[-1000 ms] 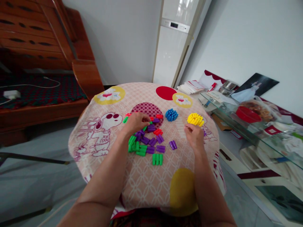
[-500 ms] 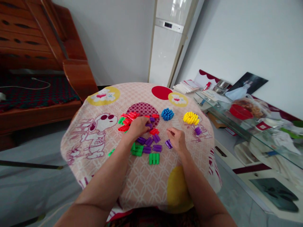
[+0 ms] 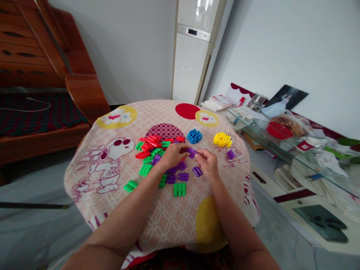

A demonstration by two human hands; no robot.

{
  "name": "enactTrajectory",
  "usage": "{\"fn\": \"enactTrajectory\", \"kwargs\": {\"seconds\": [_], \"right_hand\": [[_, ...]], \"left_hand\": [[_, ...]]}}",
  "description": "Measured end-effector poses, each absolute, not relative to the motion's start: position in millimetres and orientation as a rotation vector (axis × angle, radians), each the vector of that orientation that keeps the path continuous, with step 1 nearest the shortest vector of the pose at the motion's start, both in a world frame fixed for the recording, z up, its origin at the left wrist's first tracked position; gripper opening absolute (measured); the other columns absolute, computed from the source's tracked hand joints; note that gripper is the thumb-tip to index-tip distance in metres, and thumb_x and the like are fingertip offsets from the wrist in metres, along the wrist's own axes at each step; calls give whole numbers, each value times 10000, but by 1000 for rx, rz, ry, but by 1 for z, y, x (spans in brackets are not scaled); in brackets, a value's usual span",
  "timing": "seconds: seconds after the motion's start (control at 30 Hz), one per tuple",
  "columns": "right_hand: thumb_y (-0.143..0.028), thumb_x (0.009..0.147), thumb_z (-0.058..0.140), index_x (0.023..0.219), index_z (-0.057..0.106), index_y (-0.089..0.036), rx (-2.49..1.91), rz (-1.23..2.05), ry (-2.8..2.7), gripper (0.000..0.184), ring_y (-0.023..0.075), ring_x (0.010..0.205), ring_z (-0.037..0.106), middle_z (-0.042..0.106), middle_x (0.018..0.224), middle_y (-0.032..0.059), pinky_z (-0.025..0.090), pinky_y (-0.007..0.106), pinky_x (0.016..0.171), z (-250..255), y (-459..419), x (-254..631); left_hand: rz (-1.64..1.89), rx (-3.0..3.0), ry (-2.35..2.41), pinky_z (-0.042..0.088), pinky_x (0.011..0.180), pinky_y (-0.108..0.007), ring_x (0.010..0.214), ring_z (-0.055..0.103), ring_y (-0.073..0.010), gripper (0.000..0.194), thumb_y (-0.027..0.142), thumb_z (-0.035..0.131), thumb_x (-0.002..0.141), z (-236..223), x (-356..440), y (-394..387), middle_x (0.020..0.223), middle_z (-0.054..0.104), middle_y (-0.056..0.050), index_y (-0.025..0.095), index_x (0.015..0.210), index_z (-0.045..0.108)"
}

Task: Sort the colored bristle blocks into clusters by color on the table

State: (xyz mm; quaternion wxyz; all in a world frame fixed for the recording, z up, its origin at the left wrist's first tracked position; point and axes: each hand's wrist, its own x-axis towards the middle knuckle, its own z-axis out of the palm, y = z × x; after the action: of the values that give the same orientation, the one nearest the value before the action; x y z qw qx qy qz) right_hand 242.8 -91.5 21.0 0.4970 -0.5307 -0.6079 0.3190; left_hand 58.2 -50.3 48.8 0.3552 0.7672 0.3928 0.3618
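Between my two hands, above the table, is a small purple plastic piece (image 3: pixel 192 152) that looks like short tubes joined side by side. The fingers of my left hand (image 3: pixel 173 154) pinch its left side, and my right hand (image 3: pixel 207 162) grips its right side. Just below my right hand another purple piece (image 3: pixel 197 171) lies on the cloth. Under and around my left hand are more purple pieces (image 3: pixel 183 176), green pieces (image 3: pixel 145 169) and a heap of red pieces (image 3: pixel 152 141). My left hand and forearm hide part of this pile.
Beyond my hands stand a blue cluster (image 3: pixel 194 136) and a yellow cluster (image 3: pixel 222 140), with a purple piece (image 3: pixel 231 154) near the yellow one. A patterned cloth (image 3: pixel 163 210) covers the round table. To the right is a cluttered glass shelf (image 3: pixel 315 165); a wooden bench (image 3: pixel 84 90) stands left.
My left hand has moved right from the pile with a purple piece, meeting my right hand, which now also grips it. The view has shifted slightly, and more green pieces show.
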Motion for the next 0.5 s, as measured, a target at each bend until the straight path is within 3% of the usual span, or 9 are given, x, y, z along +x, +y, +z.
{"fn": "enactTrajectory", "kwargs": {"seconds": [0.17, 0.33, 0.5], "right_hand": [[-456, 780, 618, 892, 727, -158, -1426, 492, -1348, 336, 171, 596, 624, 728, 763, 52, 518, 286, 583, 18, -82, 275], [-355, 785, 565, 832, 738, -166, -1858, -86, -1160, 261, 231, 732, 655, 745, 783, 110, 498, 333, 712, 20, -79, 324], [-322, 809, 566, 810, 746, -186, -2067, -265, -1125, 226, 215, 688, 620, 736, 748, 98, 431, 304, 666, 16, -82, 340]], "left_hand": [[996, 1986, 1125, 565, 779, -290, 831, 723, -194, 324, 226, 629, 760, 48, 54, -48, 985, 780, -78, 156, 1052, 750], [1020, 1993, 1226, 563, 812, -300, 837, 728, -200, 267, 281, 605, 799, 50, 44, -44, 927, 788, -52, 175, 990, 758], [1028, 1984, 1255, 550, 749, -283, 769, 718, -196, 250, 277, 619, 785, 53, 38, -42, 872, 786, -39, 184, 964, 765]]}}
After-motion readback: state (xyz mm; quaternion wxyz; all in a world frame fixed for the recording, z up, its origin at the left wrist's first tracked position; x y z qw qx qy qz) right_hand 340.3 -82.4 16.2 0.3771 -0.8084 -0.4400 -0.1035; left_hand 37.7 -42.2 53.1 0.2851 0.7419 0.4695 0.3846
